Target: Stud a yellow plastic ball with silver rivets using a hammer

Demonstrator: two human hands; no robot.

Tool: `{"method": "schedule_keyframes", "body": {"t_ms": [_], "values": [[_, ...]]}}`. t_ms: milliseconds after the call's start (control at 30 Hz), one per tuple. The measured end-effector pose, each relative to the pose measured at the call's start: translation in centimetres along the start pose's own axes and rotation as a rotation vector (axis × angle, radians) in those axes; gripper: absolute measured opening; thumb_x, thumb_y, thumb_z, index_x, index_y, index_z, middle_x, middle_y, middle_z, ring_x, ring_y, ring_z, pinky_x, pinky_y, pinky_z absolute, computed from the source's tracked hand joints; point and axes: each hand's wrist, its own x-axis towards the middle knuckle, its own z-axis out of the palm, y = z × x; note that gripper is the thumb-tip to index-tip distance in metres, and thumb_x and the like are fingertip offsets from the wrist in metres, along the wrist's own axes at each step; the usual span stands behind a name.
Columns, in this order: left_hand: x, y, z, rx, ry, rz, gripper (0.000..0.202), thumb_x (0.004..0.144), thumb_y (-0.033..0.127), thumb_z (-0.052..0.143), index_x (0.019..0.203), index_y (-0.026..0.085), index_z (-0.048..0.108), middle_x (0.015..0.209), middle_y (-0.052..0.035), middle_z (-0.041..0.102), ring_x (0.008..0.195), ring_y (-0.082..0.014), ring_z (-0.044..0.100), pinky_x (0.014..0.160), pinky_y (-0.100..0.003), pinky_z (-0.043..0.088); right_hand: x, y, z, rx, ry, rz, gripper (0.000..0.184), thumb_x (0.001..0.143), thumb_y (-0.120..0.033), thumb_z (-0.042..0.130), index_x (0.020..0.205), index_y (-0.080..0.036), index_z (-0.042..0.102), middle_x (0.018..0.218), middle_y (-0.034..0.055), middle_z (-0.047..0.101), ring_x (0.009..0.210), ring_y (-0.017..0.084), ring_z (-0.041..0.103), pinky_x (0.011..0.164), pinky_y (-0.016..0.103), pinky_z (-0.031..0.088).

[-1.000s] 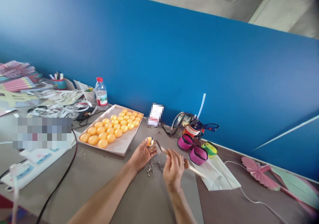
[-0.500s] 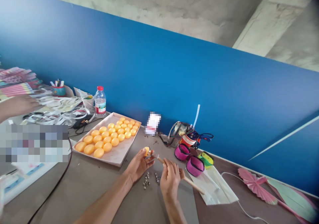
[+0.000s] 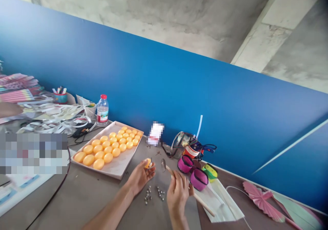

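Observation:
My left hand is closed around an orange ball, holding it up by its fingertips. A small dark and silvery detail shows on the ball's right side. My right hand grips a slim wooden-handled tool like a pen. The tool's greyish rounded tip points toward the ball, with a gap between them. Below and between my hands lie two loose clusters of small silvery metal pieces. To the left, a shallow white tray holds several similar orange balls in rows.
A red-capped bottle stands behind the tray. White strips and a dark cable lie leftward, near another person's blurred arm. Rightward are magenta bands, a white sheet and a pink folded fan. A blue partition stands behind.
The tool's tip has drawn back from the ball, widening the gap. My left hand still holds the ball. The other person's arm has moved left, mostly out of view.

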Motion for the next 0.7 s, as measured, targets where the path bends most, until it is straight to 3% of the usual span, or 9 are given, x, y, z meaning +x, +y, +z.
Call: {"method": "schedule_keyframes", "body": {"t_ms": [67,200,433,567,700], "values": [[0.0,0.0,0.0,0.027,0.029,0.017,0.022,0.074,0.025,0.059,0.092,0.019,0.048,0.082,-0.0046,0.063,0.066,-0.0132,0.061,0.067,-0.027,0.046,0.0,0.9,0.4,-0.041,-0.003,0.031,0.028,0.089,-0.031,0.038,0.091,-0.017,0.061,0.087,0.0092,0.065,0.081,0.021,0.056,0.079,0.035,0.028],[0.1,-0.1,0.0,0.042,-0.024,0.048,0.029,0.073,0.02,0.059,0.099,0.022,0.047,0.074,-0.0014,0.061,0.058,-0.011,0.058,0.059,-0.024,0.045,-0.6,2.5,1.1,-0.093,-0.044,0.091,0.03,0.089,-0.032,0.036,0.088,-0.018,0.063,0.085,0.0083,0.066,0.08,0.022,0.056,0.076,0.034,0.027],[0.1,-0.3,-0.3,0.024,-0.077,0.094,0.022,0.069,0.015,0.063,0.085,0.018,0.048,0.075,-0.0024,0.061,0.069,-0.0145,0.062,0.067,-0.027,0.047,-2.2,4.0,2.1,-0.171,-0.186,0.158,0.021,0.08,-0.019,0.043,0.085,-0.022,0.063,0.08,0.0069,0.065,0.078,0.025,0.054,0.075,0.037,0.025],[0.0,-0.2,-0.1,0.03,-0.098,0.1,0.021,0.069,0.016,0.064,0.083,0.018,0.048,0.076,-0.0029,0.061,0.071,-0.0152,0.062,0.068,-0.027,0.048,-2.3,3.9,2.2,-0.177,-0.211,0.152,0.02,0.076,-0.016,0.047,0.085,-0.023,0.063,0.082,0.0074,0.064,0.079,0.026,0.053,0.074,0.038,0.025],[-0.1,0.0,0.1,0.036,-0.076,0.093,0.024,0.072,0.022,0.063,0.091,0.02,0.049,0.076,-0.0018,0.061,0.065,-0.0125,0.061,0.062,-0.024,0.047,-1.3,2.2,1.4,-0.006,-0.239,0.088,0.018,0.08,-0.018,0.047,0.088,-0.022,0.062,0.087,0.0068,0.063,0.084,0.023,0.054,0.077,0.036,0.028]]}}
